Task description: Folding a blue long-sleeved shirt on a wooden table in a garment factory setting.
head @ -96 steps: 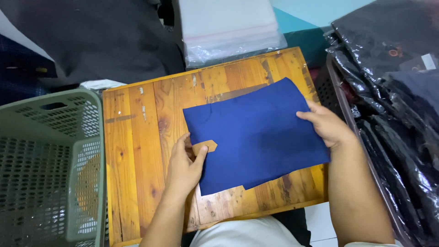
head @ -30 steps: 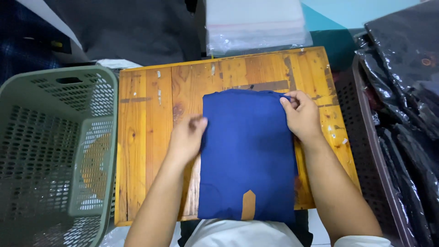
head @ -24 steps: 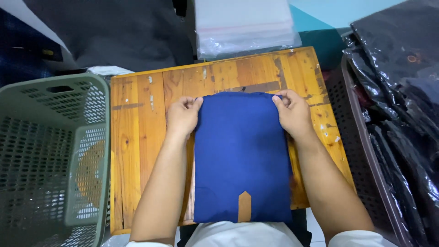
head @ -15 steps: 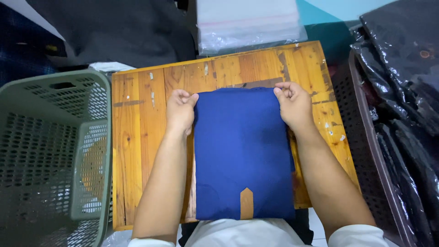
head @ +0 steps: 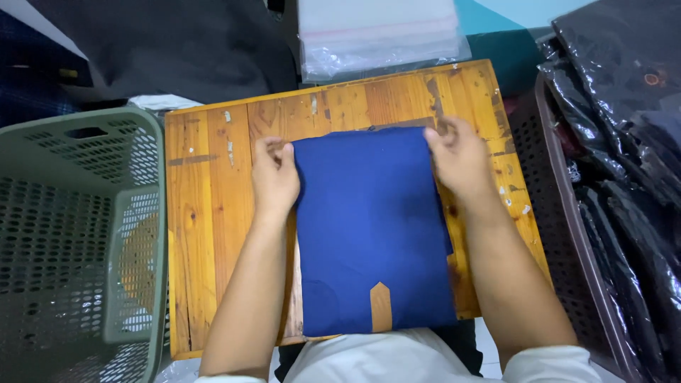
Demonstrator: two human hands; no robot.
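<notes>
**Still neat, but far corners at risk**

Leftmost, a green basket (head: 71, 241) just beside the desk (head: 213, 213). Left hand (head: 275, 174) pinching the far left corner of the folded blue cloth (head: 372, 227) lying mid-desk; right hand (head: 460, 157) closed on the far right corner. Uneven pull: skewed fold, likely. Near edge overhanging toward the lap: possible slide off. Rightmost, black bagged garments (head: 624, 142).

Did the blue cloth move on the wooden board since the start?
Yes. The blue cloth lay slanted across the board; now it lies straight along it, folded narrower, its tan tab at the near edge.
</notes>
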